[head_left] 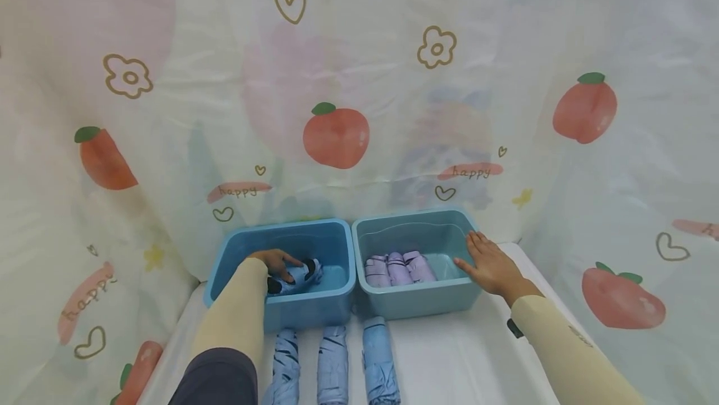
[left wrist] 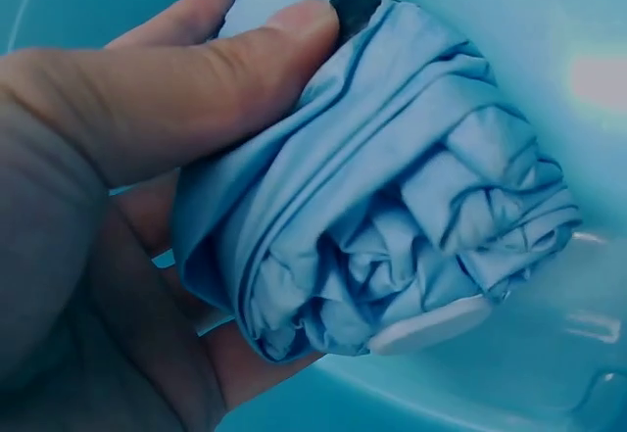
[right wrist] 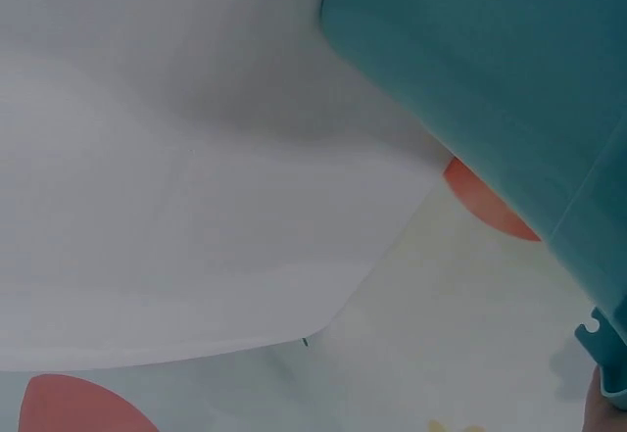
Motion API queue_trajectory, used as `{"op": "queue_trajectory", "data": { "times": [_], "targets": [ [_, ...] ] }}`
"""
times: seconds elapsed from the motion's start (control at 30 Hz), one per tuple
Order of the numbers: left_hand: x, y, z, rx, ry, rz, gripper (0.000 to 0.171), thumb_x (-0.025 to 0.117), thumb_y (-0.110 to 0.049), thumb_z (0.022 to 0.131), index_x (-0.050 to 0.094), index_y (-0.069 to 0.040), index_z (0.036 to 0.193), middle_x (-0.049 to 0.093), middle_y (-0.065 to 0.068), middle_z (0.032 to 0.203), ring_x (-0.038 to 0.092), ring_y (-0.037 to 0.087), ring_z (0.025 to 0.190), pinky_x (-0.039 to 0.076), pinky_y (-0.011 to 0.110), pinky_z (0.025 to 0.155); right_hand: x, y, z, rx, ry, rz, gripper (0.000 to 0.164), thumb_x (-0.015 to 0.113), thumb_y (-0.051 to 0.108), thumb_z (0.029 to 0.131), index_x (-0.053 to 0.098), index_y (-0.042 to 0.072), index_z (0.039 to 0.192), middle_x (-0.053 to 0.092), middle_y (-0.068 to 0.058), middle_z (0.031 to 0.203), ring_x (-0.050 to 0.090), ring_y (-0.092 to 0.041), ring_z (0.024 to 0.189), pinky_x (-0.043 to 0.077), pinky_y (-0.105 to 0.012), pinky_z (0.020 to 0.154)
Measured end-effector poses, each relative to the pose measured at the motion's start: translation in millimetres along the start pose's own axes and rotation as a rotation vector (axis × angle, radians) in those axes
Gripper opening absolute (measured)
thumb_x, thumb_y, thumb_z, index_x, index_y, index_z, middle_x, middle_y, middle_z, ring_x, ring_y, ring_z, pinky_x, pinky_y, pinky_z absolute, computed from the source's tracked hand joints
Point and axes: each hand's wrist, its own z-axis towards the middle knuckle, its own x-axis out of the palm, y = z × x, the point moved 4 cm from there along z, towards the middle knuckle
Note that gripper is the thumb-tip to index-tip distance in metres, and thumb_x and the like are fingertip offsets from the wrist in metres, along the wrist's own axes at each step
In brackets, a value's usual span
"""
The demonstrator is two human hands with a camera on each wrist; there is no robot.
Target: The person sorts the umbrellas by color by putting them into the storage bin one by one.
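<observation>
Inside the blue bin (head_left: 309,312) on the left, my left hand (head_left: 276,263) holds a light-blue folded umbrella (head_left: 306,275) with dark patches. The left wrist view shows the thumb over the umbrella's bunched fabric (left wrist: 392,187) and fingers beneath; a white disc (left wrist: 431,326) shows at its end. My right hand (head_left: 493,266) rests at the right rim of the teal bin (head_left: 421,302), its fingers extended. In the right wrist view, only a bit of a finger (right wrist: 594,408) shows beside that bin's rim. Three lilac folded umbrellas (head_left: 400,269) lie side by side in the teal bin.
Three light-blue folded umbrellas, at left (head_left: 286,364), middle (head_left: 332,364) and right (head_left: 380,361), lie in a row before the bins on a white table (head_left: 449,361). A curtain printed with fruit (head_left: 337,136) hangs behind and around the table.
</observation>
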Motion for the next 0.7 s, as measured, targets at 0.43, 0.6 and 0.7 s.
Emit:
{"op": "queue_trajectory", "data": {
  "times": [0.43,0.6,0.7],
  "targets": [
    [18.6,12.4,4.7,-0.01,0.019,-0.051,0.055,0.078,-0.009,0.081,0.065,-0.026,0.131,0.041,0.02,0.148,0.033,0.04,0.137,0.035,0.055,0.104,-2,1,-1,0.008,0.0,0.005,0.091,0.034,0.061,0.098,0.019,-0.013,0.149,0.013,-0.029,0.156,0.008,-0.043,0.144,0.01,-0.056,0.113],
    [25.0,8.0,0.8,-0.02,0.092,-0.026,0.054,0.077,-0.005,0.08,0.066,-0.023,0.129,0.044,0.018,0.145,0.038,0.039,0.134,0.034,0.055,0.105,-1,2,-2,0.015,0.006,0.001,0.093,0.032,0.064,0.098,0.018,-0.012,0.149,0.013,-0.028,0.157,0.007,-0.043,0.144,0.009,-0.056,0.114],
    [27.0,-0.1,-1.7,0.006,0.168,0.044,0.05,0.074,-0.012,0.085,0.063,-0.022,0.133,0.044,0.016,0.146,0.041,0.038,0.132,0.034,0.054,0.105,-2,1,-2,0.012,0.007,-0.002,0.094,0.031,0.065,0.097,0.018,-0.012,0.149,0.013,-0.029,0.156,0.007,-0.043,0.144,0.009,-0.056,0.114]
  ]
}}
